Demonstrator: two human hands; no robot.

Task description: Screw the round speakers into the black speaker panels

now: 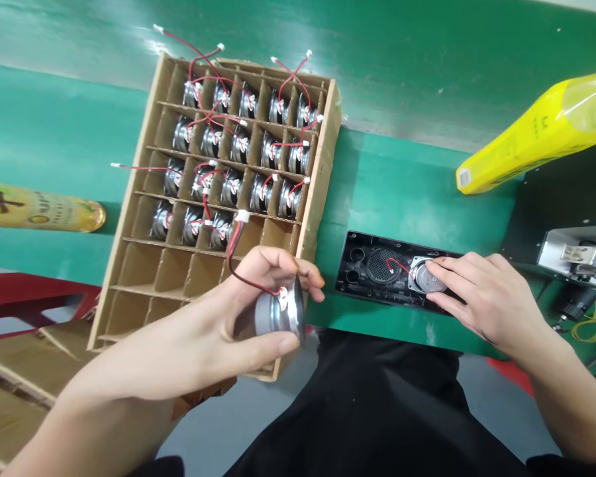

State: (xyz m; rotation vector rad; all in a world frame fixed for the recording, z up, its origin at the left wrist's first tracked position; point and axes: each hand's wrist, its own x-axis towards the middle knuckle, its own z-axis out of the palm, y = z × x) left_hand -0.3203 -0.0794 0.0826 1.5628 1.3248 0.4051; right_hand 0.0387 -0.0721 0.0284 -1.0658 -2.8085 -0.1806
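My left hand (258,311) is closed around a loudspeaker driver (278,315), thumb on the near side and fingers curled over the far side. A red and black lead with a white plug (242,216) rises from it. My right hand (481,298) grips a second driver (430,278) that sits in a long black speaker housing (362,291). This driver's red wire trails over the housing's round grille (383,265). Below my left hand, a cardboard box (322,165) with dividers holds several more drivers with leads; its nearer compartments are partly hidden by my forearm.
A yellow bag or bottle (531,136) lies on the green table (397,179) at right. Behind my right hand stands a machine with a metal fixture (579,255) and a yellow cable (593,324). A drink bottle (40,207) lies at left, above more cardboard (10,404).
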